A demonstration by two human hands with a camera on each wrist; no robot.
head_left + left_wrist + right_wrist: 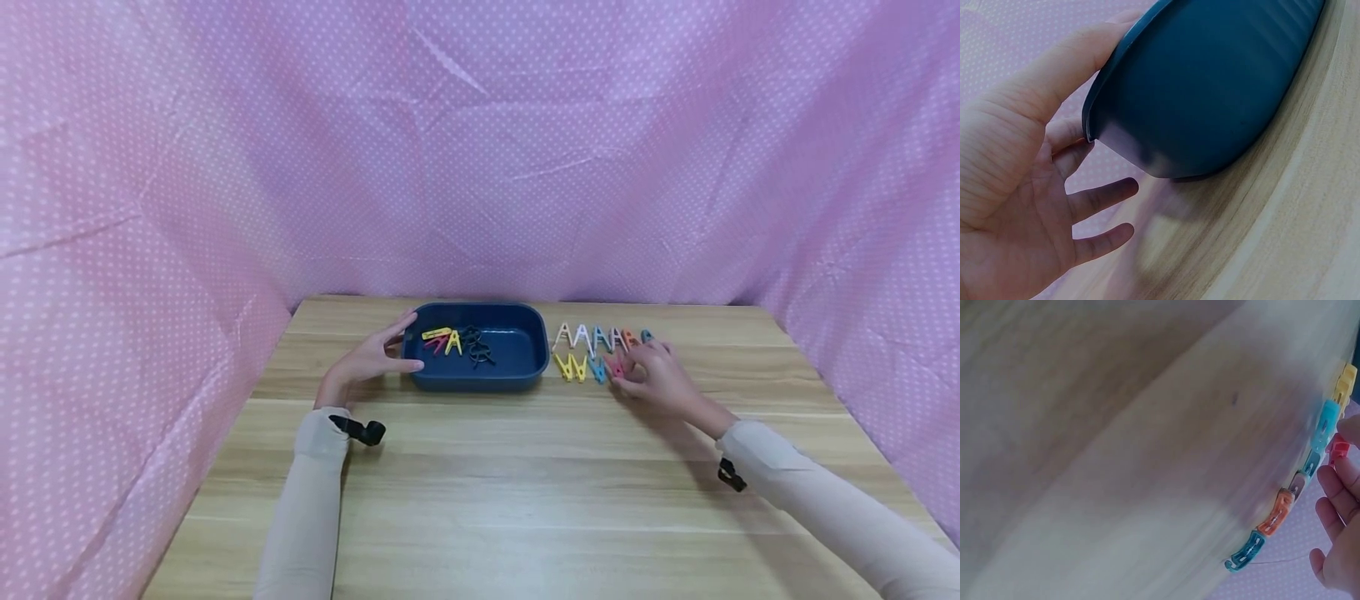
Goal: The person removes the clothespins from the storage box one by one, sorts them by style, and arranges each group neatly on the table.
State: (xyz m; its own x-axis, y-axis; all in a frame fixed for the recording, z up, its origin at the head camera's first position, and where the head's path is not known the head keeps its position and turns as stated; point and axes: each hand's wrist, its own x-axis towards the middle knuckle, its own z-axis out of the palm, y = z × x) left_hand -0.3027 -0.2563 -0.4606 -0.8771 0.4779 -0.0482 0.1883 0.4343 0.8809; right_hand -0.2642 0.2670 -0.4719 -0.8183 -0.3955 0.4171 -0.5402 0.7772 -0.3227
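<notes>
My left hand (369,357) holds the left end of a dark blue plastic basin (480,384), thumb and index finger spread along its rim. In the left wrist view the ring and little fingers stand free of the basin wall (1204,94). Inside the basin lie yellow clothespins (453,342), a red clothespin (437,342) and dark clips (481,354). To its right, my right hand (658,377) pinches a pinkish-red clothespin (1339,449) between thumb and fingertips, at the end of the nearer row. Beside it is a blue clothespin (597,370).
The farther row holds white clothespins (582,335), a blue one, a greyish one, an orange clothespin (630,337) and a teal clothespin (647,335). Two yellow clothespins (572,367) lie nearer. Everything stands on a wooden table (480,483) before a pink dotted cloth (480,167).
</notes>
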